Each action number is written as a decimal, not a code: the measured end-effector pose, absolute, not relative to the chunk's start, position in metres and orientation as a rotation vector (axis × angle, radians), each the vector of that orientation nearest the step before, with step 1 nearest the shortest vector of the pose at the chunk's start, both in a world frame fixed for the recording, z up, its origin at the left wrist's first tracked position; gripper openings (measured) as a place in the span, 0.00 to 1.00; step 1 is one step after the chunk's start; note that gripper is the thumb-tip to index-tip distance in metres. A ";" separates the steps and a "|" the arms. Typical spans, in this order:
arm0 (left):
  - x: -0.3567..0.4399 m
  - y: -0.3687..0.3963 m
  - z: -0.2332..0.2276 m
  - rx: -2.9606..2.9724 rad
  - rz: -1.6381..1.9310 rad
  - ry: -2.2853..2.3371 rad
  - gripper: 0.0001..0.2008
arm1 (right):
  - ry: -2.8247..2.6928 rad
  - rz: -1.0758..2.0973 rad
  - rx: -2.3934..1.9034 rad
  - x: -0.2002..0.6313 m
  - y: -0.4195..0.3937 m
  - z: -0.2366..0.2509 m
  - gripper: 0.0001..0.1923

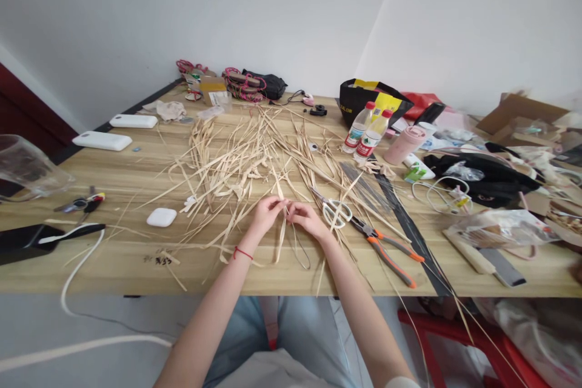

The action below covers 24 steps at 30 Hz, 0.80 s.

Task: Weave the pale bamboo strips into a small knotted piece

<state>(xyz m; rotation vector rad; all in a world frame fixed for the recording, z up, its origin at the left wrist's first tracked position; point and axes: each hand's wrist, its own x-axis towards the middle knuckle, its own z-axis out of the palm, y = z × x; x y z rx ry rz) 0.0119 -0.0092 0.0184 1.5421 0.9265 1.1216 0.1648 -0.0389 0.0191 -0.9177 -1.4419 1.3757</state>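
My left hand (269, 213) pinches a pale flat straw strip (281, 239) near the table's front middle. Close beside it, my right hand (305, 218) has its fingers closed together at the same spot, on a thin wire-like loop (302, 254) that hangs down to the wood. What exactly lies between the fingertips is small and partly hidden. A spread heap of dry straw strips (231, 151) lies just beyond both hands. Scissors with white handles (337, 213) rest right of my right hand, touching pliers with orange and grey handles (386, 248).
Two water bottles (369, 138), a pink tumbler (405, 144) and a black bag (364, 100) stand at the back right. A white case (162, 217), keys (84, 203) and white power banks (102, 140) lie left. A plastic-wrapped item (500, 229) sits at the right.
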 end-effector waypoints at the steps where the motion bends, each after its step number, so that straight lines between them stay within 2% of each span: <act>1: 0.011 -0.008 0.017 1.524 1.125 0.938 0.11 | -1.417 1.390 -0.897 0.165 -0.039 0.020 0.06; 11: 0.010 -0.006 0.020 1.464 1.078 0.943 0.13 | -1.144 1.315 -0.781 0.177 -0.035 0.024 0.05; 17: 0.009 -0.007 0.021 1.420 1.124 0.924 0.13 | -1.383 1.209 -0.811 0.173 -0.038 0.026 0.05; 24: 0.009 -0.002 0.014 1.293 1.168 0.999 0.17 | -1.577 1.225 -0.801 0.171 -0.038 0.022 0.06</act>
